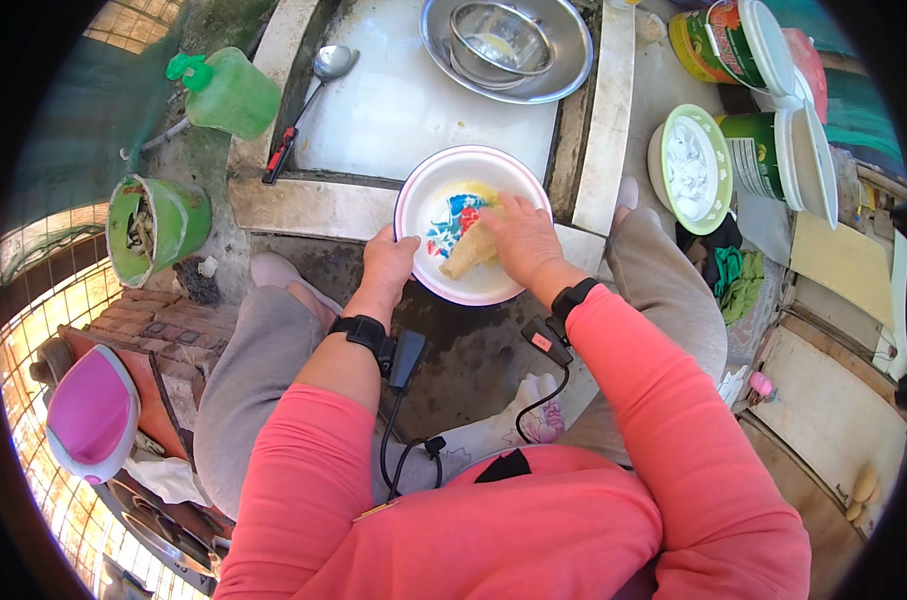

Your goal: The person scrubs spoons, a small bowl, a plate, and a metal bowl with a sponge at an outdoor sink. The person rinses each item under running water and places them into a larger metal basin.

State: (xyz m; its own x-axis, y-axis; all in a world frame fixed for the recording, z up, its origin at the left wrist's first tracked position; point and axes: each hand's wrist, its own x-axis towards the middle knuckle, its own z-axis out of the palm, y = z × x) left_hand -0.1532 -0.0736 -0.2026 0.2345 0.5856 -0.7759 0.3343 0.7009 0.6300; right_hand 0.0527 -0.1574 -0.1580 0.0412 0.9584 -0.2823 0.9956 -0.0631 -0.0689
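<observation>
A white enamel basin with a printed pattern on its floor rests tilted on the near ledge of the washing trough. My left hand grips its left rim, thumb over the edge. Inside, my right hand presses on a tan piece that looks like a loofah sponge; its fingertips are blurred, and the hand hides the sponge's upper end. Yellowish wetness shows on the basin's inner wall. Beyond it in the trough stands a large steel bowl with a strainer or smaller metal bowl in it.
A steel ladle leans along the trough's left edge. A green pump bottle and a green bucket stand left. To the right are a green-rimmed bowl and lidded buckets. Cables hang from both wrist straps.
</observation>
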